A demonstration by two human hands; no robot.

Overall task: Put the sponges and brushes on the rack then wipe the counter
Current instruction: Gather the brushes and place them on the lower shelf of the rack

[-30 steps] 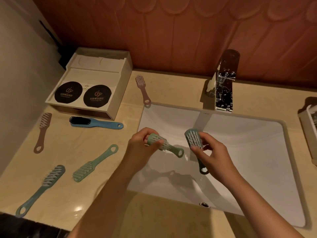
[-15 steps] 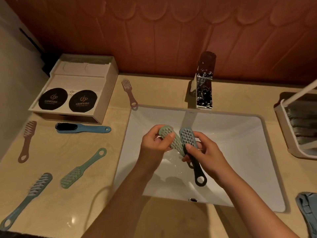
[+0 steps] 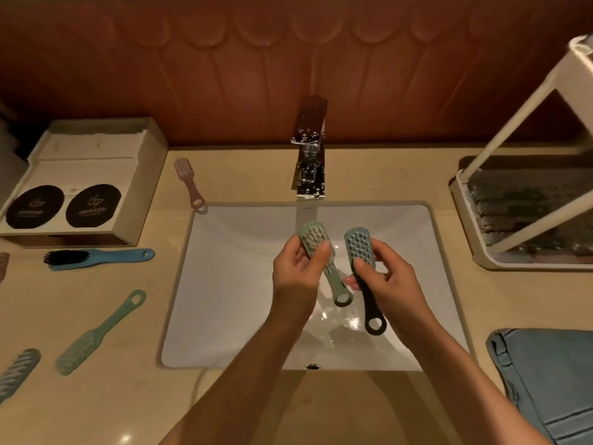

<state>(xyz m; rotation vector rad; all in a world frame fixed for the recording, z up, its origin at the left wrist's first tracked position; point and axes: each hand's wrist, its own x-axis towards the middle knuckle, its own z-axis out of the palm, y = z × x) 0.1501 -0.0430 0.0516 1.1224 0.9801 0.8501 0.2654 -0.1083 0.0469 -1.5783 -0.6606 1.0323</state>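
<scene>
Over the white sink [image 3: 231, 284], my left hand [image 3: 296, 271] grips a light green brush [image 3: 316, 242], bristles up and handle loop pointing toward me. Beside it my right hand [image 3: 382, 277] holds a blue-headed brush with a black handle [image 3: 361, 248]. The two brushes are side by side, slightly apart. A white rack [image 3: 481, 252] stands on the counter at the right. More brushes lie on the counter to the left: a pink one [image 3: 189, 184], a blue one with black bristles [image 3: 96, 258], a green one [image 3: 99, 332] and a grey-blue one [image 3: 17, 374].
A chrome faucet [image 3: 309, 155] stands behind the sink. An open white box with two black discs [image 3: 73, 184] sits at the back left. A folded blue cloth [image 3: 552, 380] lies at the front right. A brown wall rises behind the beige counter [image 3: 369, 175].
The view has swung right, bringing the rack and the blue cloth further into sight. My hands have drawn the two brushes apart, and both now point with handles toward me.
</scene>
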